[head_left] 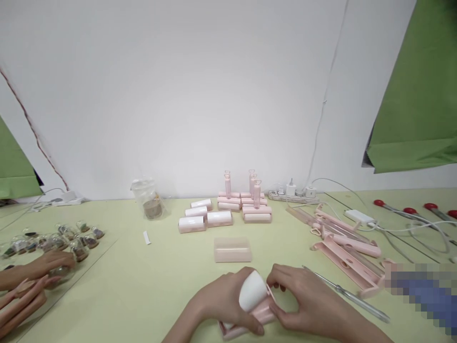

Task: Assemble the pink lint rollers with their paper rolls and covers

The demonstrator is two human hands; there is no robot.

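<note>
Pink holder [263,312] and white roll [253,291], near: left hand [225,296], fingers clamped around both; right hand [305,299], fingertips gripping holder's right end. Beyond: translucent pink cover [233,250].

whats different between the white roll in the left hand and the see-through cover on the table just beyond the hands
The white roll is opaque, while the see-through cover has a faint pink tint. The white roll sits tilted in the left hand; the see-through cover rests untouched on the table, its long edges running across the view. Both look plain, with no visible print.
</note>
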